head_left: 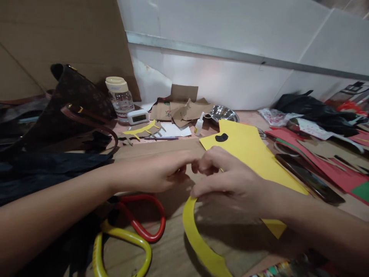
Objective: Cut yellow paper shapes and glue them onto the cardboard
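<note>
My right hand [230,179] is closed, and a curved yellow paper strip [191,227] hangs from between its thumb and fingers toward the front edge. Close against it, my left hand [164,171] has its fingers curled inward, their tips meeting the right fingertips. Whatever the left fingers pinch is hidden. Below my left wrist lie scissors with one red handle [160,231] and one yellow handle [148,254]; their blades are out of sight. Behind my right hand is a large yellow paper sheet [245,142] bearing a black paper piece [221,137].
At the back stand a clear bottle [119,100], a white digital clock [138,117], a small glue bottle [199,125] and a metal bowl [223,113]. A brown handbag [86,92] is at left. A dark phone [309,179] and red paper sheets [331,165] lie at right.
</note>
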A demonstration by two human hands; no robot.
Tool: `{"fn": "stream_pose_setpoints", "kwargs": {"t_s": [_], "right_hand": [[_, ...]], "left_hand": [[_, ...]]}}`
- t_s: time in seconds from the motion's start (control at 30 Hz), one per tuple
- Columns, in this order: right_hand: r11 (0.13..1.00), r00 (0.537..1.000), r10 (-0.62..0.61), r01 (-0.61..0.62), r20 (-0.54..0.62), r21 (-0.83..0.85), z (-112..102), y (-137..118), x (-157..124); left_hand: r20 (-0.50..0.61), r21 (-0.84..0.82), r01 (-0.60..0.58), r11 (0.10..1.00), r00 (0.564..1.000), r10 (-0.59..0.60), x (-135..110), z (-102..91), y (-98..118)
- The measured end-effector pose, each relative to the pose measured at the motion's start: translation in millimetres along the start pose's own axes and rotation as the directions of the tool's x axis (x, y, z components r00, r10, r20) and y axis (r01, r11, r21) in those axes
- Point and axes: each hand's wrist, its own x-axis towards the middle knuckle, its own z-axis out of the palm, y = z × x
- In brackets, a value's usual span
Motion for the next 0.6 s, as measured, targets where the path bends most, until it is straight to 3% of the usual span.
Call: {"fn": "stream_pose_setpoints", "kwargs": {"t_s": [0.13, 0.23, 0.27, 0.4, 0.6], "right_hand": [[0.966, 0.956, 0.255, -0.259, -0.144, -0.006, -35, 11, -20], [0.889, 0.861, 0.438, -0.458, -0.259, -0.019, -59, 28, -38], [0.872, 0.836, 0.465, -0.489, -0.291, -0.011, -65, 35, -44], [0.896, 0.798, 0.434, -0.432, -0.418, 0.107, -78, 56, -60], [0.900, 0.781, 0.434, -0.401, -0.449, 0.172, -84, 60, -69]], "left_hand": [[-0.141, 0.083, 0.276, 0.958, 0.955, -0.263, 7, 3.9, -5], [-0.101, 0.149, 0.433, 0.889, 0.901, -0.422, 26, 7.7, -18], [-0.079, 0.172, 0.414, 0.894, 0.910, -0.406, 35, 8.8, -23], [-0.143, 0.215, 0.459, 0.862, 0.888, -0.437, 86, 15.8, -47], [-0.186, 0.124, 0.526, 0.841, 0.845, -0.501, 145, 37.6, -67]]}}
